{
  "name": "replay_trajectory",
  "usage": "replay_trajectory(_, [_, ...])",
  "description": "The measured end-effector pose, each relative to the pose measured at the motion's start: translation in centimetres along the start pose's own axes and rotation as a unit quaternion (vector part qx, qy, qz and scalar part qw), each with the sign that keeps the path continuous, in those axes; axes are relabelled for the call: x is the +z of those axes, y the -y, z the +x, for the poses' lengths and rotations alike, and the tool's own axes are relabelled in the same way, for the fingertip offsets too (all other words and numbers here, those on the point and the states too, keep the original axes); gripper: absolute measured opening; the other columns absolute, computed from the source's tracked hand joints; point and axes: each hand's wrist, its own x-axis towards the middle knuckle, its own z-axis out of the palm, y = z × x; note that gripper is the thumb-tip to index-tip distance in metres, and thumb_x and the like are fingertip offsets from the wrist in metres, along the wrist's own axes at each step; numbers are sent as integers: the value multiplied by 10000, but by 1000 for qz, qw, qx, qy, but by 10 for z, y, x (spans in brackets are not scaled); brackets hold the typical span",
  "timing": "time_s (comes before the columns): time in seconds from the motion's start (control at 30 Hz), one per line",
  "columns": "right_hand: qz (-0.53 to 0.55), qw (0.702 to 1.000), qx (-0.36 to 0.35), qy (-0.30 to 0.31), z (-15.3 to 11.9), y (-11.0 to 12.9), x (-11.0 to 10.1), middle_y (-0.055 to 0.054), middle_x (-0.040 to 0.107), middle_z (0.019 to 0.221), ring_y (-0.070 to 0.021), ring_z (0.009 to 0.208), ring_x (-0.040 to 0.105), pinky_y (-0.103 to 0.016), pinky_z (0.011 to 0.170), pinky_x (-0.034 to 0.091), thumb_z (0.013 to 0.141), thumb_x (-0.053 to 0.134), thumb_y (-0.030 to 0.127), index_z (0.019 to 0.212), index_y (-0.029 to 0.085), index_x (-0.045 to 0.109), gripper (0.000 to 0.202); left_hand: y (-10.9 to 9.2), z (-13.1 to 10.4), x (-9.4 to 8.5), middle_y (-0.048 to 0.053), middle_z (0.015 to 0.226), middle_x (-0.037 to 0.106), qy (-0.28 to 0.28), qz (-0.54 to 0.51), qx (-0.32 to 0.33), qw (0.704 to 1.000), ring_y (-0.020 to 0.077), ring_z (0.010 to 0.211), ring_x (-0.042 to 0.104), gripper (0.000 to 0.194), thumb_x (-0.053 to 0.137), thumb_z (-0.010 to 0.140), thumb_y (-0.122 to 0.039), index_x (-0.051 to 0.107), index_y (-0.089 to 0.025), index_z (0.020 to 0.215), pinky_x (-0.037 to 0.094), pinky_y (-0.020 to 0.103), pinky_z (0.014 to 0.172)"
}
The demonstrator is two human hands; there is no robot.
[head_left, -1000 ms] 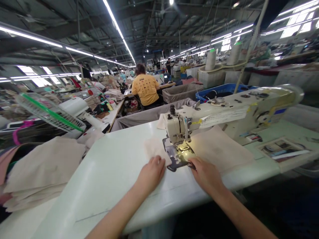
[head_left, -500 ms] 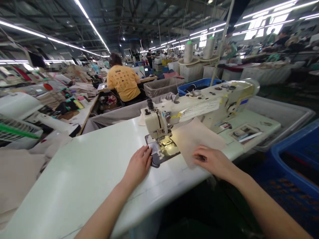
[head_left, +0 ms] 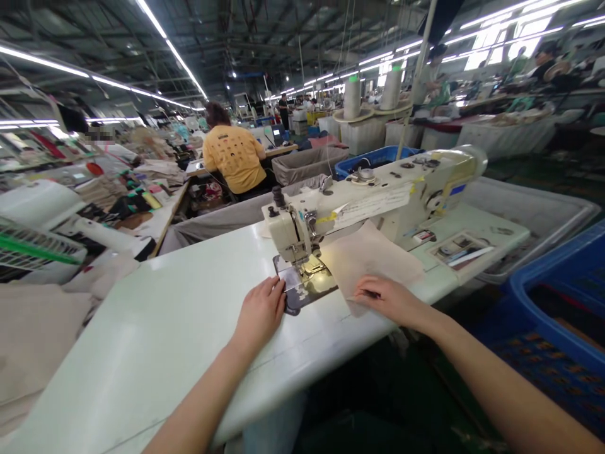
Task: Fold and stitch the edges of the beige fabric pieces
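Observation:
My left hand (head_left: 261, 307) lies with its fingers stretched out and close together at the left edge of the metal needle plate (head_left: 309, 291). I see nothing held in it. My right hand (head_left: 390, 299) has its fingers curled and closed on the near edge of a beige fabric piece (head_left: 366, 252). A dark patch shows between those fingers, too unclear to name. The fabric lies flat to the right of the needle, partly under the arm of the sewing machine (head_left: 363, 205). A lamp lights the presser foot (head_left: 302, 266) above the plate.
The pale tabletop (head_left: 189, 309) extends leftward. On the machine's right lies a small tray (head_left: 463, 249) with tools. A blue basket (head_left: 529, 290) stands at right, a white fan-like appliance (head_left: 42, 208) at left. Ahead sits a person in a yellow shirt (head_left: 234, 157).
My right hand has moved left along the fabric toward the needle plate, and the fabric's near edge is slightly lifted at its fingers. My left hand stays by the plate.

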Motion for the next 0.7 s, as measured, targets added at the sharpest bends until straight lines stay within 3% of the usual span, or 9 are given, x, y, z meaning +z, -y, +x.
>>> replay_trajectory(0.1, [-10,980,19,-198,4,-1,-4,-54,704,905,-209,853,668,-295,739,524,987,496,341,841,216,671,260,-25,3,-11,143,1124,705,-31,-30,53,998,287,1051,678,304,433,983,-163,649,-142,1195,604,457,889])
replay_trajectory(0.17, [-59,948,-9,-314,2,6,-13,-92,716,1020,-221,954,676,-303,806,533,996,474,300,959,206,702,249,-47,7,-19,151,1253,656,-72,-87,114,987,257,1189,630,399,415,997,-142,517,-166,1382,577,407,976])
replay_trajectory(0.2, [-91,940,-38,-327,0,12,-17,-99,719,1070,-221,996,678,-304,839,532,998,457,260,1020,204,712,262,-57,10,-23,168,1373,584,-93,-110,131,981,258,1292,566,489,417,999,-131,390,-175,1485,550,407,1026])
replay_trajectory(0.33, [-199,944,-176,-196,-17,48,-27,-75,730,1162,-209,1003,697,-298,824,555,987,388,163,1179,254,709,384,-91,25,-40,208,1592,320,-180,-173,162,955,306,1477,334,741,464,979,-96,66,-212,1595,452,505,1126])
replay_trajectory(0.4, [-209,938,-231,-151,-27,65,-22,-72,732,1162,-204,995,698,-299,809,562,997,389,143,1252,252,669,394,-98,29,-48,203,1548,403,-137,-225,186,947,289,1429,422,712,480,979,-120,123,-208,1588,488,464,1098])
replay_trajectory(0.5, [-171,943,-258,-119,-34,74,-8,-58,745,1085,-192,916,707,-279,742,566,1014,467,185,1229,234,654,290,-97,25,-52,157,1295,648,-52,-291,196,935,229,1175,648,497,490,981,-167,410,-183,1471,583,346,961])
replay_trajectory(0.57, [-103,956,-231,-149,-34,65,-2,-55,742,1058,-187,900,708,-271,749,563,1011,508,220,1180,234,654,223,-88,12,-49,127,1173,704,-49,-278,187,941,218,1070,687,369,463,979,-152,555,-178,1336,598,342,922])
replay_trajectory(0.67, [-43,967,-40,-249,-30,36,2,-53,733,990,-201,888,702,-290,750,561,1011,478,257,1022,244,669,192,-69,-17,-43,132,1234,691,-67,-213,186,957,231,1145,665,413,419,947,-74,577,-164,1317,579,365,977])
replay_trajectory(0.7, [-53,968,24,-243,-29,26,3,-54,729,1017,-210,876,700,-299,717,559,997,492,280,1022,246,669,181,-62,-28,-41,132,1267,679,-69,-198,184,960,230,1181,651,454,415,928,-46,561,-168,1340,570,361,994])
